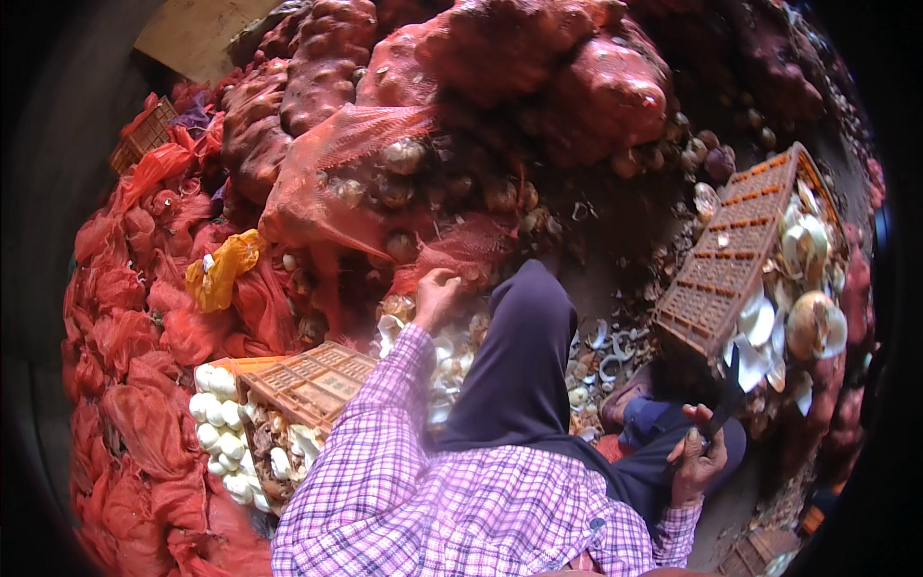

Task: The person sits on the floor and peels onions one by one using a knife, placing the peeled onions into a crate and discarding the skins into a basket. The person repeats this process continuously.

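My left hand (pixel 435 297), its fingers bent, is at the lower edge of an open red mesh sack (pixel 346 173) that has onions (pixel 402 156) in it; whether the fingers grip the mesh is hard to tell. On the right, near my bent knee, my right hand (pixel 698 454) is closed around a knife (pixel 728 397) with its dark blade pointing up. Between my left arm and my raised knee lie pale peeled onions and skins (pixel 443 368). Onion skins (pixel 609 357) are scattered on the ground beside my foot.
Full red mesh sacks (pixel 613 86) are piled ahead. At left, a crate (pixel 317 382) adjoins peeled white onions (pixel 223 433); empty red sacks (pixel 144 404) and a yellow bag (pixel 225 270) lie beyond. At right, a tilted brown plastic crate (pixel 728 245) stands beside large onion peelings (pixel 757 324).
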{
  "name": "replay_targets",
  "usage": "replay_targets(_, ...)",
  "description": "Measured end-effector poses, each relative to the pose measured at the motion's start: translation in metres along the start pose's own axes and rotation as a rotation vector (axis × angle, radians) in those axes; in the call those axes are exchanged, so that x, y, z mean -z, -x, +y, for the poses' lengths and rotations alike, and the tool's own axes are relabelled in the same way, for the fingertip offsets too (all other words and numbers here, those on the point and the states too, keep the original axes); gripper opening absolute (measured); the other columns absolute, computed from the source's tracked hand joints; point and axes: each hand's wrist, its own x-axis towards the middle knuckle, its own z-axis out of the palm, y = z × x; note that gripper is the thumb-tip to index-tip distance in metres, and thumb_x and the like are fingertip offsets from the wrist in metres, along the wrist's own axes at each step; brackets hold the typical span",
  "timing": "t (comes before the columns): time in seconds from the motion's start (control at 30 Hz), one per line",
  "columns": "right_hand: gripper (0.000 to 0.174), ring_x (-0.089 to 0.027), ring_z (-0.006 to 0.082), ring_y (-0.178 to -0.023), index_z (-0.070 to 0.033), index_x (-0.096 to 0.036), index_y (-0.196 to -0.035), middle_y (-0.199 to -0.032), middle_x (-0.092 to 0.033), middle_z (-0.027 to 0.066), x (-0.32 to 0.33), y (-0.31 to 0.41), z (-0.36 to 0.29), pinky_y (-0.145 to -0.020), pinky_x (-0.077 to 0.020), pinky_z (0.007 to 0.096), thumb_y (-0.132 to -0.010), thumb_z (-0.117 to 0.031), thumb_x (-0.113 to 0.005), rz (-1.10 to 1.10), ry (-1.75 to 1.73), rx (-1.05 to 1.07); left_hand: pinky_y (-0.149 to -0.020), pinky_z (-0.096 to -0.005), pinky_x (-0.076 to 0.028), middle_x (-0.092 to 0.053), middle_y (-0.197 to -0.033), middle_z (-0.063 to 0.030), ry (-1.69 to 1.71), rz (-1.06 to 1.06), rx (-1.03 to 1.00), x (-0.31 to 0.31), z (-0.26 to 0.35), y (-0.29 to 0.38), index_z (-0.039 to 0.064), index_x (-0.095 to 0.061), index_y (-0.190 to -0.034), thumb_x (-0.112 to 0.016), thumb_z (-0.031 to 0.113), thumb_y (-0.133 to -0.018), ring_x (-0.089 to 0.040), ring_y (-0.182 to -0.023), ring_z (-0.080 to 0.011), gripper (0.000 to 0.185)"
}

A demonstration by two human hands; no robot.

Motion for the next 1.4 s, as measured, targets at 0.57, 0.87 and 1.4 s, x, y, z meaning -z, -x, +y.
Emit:
replay_targets(0.57, 0.045, -0.06, 0.0163, -0.084, 0.005, -0.055, -0.113, -0.098, -0.064, 0.0137, -0.082, -0.091, -0.006, -0.076, -0.0466, 0.0269, -0.085, -0.029, -0.064, -0.184, 0.159, -0.287, -0.087, -0.0352, -0.041, -0.055, -0.108, -0.0151, 0.148, 0.533, -0.001, 0.069, 0.032, -0.288, -0.007, -0.049, -0.113, -0.071, 0.029, -0.079, -0.052, -0.098, -0.0237, 0.054)
replay_targets(0.87, 0.043, -0.061, 0.0188, -0.086, 0.007, -0.056, -0.108, -0.093, -0.064, 0.0143, -0.097, -0.109, 0.019, -0.079, -0.0466, 0.0307, -0.084, -0.028, -0.064, -0.174, 0.235, -0.234, -0.079, -0.0301, -0.048, -0.062, -0.104, -0.0105, 0.379, 0.236, 0.076, 0.061, 0.04, -0.334, -0.006, -0.054, -0.114, -0.079, 0.022, -0.07, -0.06, -0.089, -0.0185, 0.058)
replay_targets(1.4, 0.043, -0.06, 0.0151, -0.077, 0.009, -0.052, -0.111, -0.083, -0.064, 0.0128, -0.111, -0.118, 0.016, -0.073, -0.0474, 0.0261, -0.087, -0.024, -0.063, -0.228, 0.132, -0.182, -0.086, -0.0306, -0.047, -0.056, -0.114, -0.0151, 0.069, 0.176, -0.074, 0.032, 0.045, -0.303, -0.003, -0.047, -0.118, -0.085, 0.011, -0.054, -0.056, -0.1, -0.02, 0.076)
